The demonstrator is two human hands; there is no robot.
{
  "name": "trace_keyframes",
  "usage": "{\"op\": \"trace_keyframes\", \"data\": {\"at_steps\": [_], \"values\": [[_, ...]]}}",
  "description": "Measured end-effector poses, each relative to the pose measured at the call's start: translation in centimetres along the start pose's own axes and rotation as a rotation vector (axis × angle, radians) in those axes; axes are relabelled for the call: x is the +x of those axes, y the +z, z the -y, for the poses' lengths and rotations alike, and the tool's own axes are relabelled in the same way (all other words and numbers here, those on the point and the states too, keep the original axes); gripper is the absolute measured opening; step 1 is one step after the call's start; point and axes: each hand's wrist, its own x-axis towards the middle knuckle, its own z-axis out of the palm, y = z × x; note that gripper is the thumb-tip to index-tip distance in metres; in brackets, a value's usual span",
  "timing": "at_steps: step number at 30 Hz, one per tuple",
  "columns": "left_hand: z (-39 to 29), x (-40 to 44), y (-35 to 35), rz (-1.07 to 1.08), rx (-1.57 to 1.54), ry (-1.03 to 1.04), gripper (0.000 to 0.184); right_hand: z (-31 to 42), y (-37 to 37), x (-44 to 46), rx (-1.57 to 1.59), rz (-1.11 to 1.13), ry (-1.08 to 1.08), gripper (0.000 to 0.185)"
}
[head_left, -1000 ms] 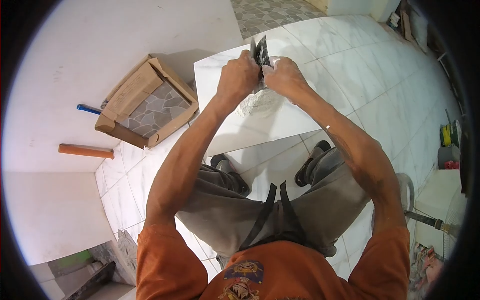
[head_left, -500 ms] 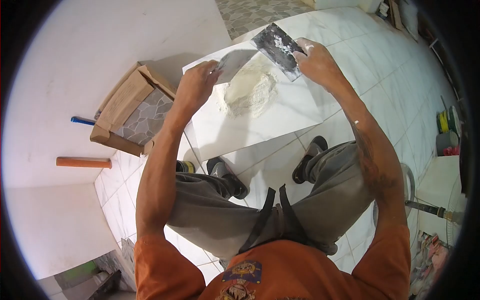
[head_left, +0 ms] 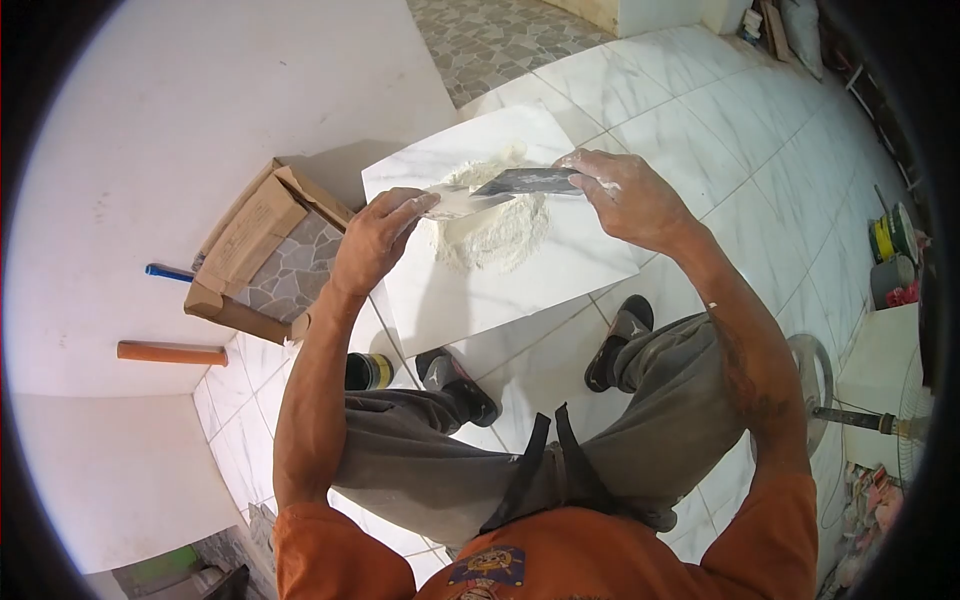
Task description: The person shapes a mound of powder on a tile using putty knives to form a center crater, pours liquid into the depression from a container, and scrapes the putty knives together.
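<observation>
My left hand [head_left: 383, 238] is closed on the near edge of a thin grey scraper plate [head_left: 455, 203], held above a mound of cream-white powder [head_left: 490, 240]. In my right hand [head_left: 637, 200] is a dark scraper plate [head_left: 535, 181], pinched between thumb and fingers at its right end and seen nearly edge-on. The two plates meet or overlap over the powder; whether they touch I cannot tell. White dust marks the fingers of my right hand. Under the powder lies a white marbled tile board [head_left: 480, 315], in front of my feet.
A cardboard box [head_left: 245, 225] with stone-patterned tiles leans by the left wall. Beside it are a blue handle [head_left: 168, 271] and an orange bar [head_left: 172, 353]. A dark can [head_left: 370, 371] stands near my left shoe. To the right are a fan [head_left: 908, 430] and more cans [head_left: 893, 237].
My right hand has come down and turned its plate from face-up to nearly edge-on, bringing it to the left plate. My left hand has moved slightly lower in view.
</observation>
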Motion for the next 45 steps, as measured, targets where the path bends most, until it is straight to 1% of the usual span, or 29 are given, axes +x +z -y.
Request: {"op": "trace_keyframes", "data": {"at_steps": [4,7,10,13,16,17,19,20,21,22,24,25,28,31,34,36,37,40,42,45], "values": [[0.0,-0.1,0.3,-0.007,0.028,0.019,0.034,-1.0,1.8,1.2,-0.039,0.013,-0.053,0.025],[0.1,-0.2,0.4,0.019,-0.001,0.058,0.042,-1.0,2.7,2.4,-0.123,0.106,-0.009,0.022],[-0.3,-0.3,0.4,0.015,-0.022,0.057,0.042,-1.8,4.4,3.3,-0.216,0.123,-0.059,0.024],[-0.5,-0.5,0.2,-0.011,-0.076,0.03,0.039,-1.8,5.2,3.5,-0.2,0.169,0.075,0.025],[-0.1,-0.6,-0.3,-0.106,-0.101,0.03,0.027,-1.6,5.3,3.6,-0.229,0.154,0.128,0.026],[-0.1,-0.5,-0.3,-0.211,-0.117,0.045,0.01,-1.4,5.2,3.6,-0.213,0.166,0.168,0.026],[0.1,-0.9,-0.9,-0.21,-0.153,-0.145,0.007,-0.3,4.2,3.8,-0.185,0.19,0.246,0.028],[0.4,-1.1,-1.2,-0.209,-0.171,-0.24,0.01,0.1,4.0,3.9,-0.152,0.183,0.298,0.029],[0.5,-1.0,-1.4,-0.219,-0.185,-0.283,0.02,0.5,3.7,3.9,-0.121,0.175,0.349,0.03],[0.4,-1.0,-1.5,-0.209,-0.191,-0.335,0.02,0.7,3.6,4.0,-0.091,0.168,0.4,0.032],[-0.1,-0.6,-1.7,-0.191,-0.203,-0.44,0.02,-0.3,4.3,4.1,-0.022,0.113,0.428,0.032],[-0.1,-0.5,-1.5,-0.199,-0.211,-0.448,0.021,-0.7,4.5,4.1,0.012,0.085,0.441,0.033],[-0.7,-0.2,-1.2,-0.205,-0.209,-0.481,0.024,-0.9,5.0,4.1,0.716,0.0,0.733,0.033],[-1.4,0.0,-1.6,-0.203,-0.193,-0.518,0.026,-1.9,4.7,3.9,1.012,0.048,0.713,0.03],[-1.2,0.0,-1.5,-0.235,-0.231,-0.554,0.028,-2.5,4.3,4.2,1.204,0.104,0.697,0.031],[-1.3,0.2,-1.6,-0.241,-0.237,-0.604,0.028,-2.6,4.2,4.5,1.33,0.056,0.754,0.032],[-1.4,0.2,-1.6,-0.259,-0.235,-0.59,0.028,-2.5,4.3,4.5,1.394,0.03,0.782,0.033],[-1.5,0.4,-1.4,-0.299,-0.233,-0.552,0.028,-1.6,4.2,4.7,1.527,0.012,0.735,0.031],[-1.4,0.3,-1.3,-0.309,-0.236,-0.534,0.028,-0.4,3.5,4.5,1.53,0.039,0.664,0.035],[-1.6,0.4,-1.6,-0.272,-0.248,-0.596,0.028,-0.3,3.6,4.8,1.522,0.073,0.592,0.039]]}}
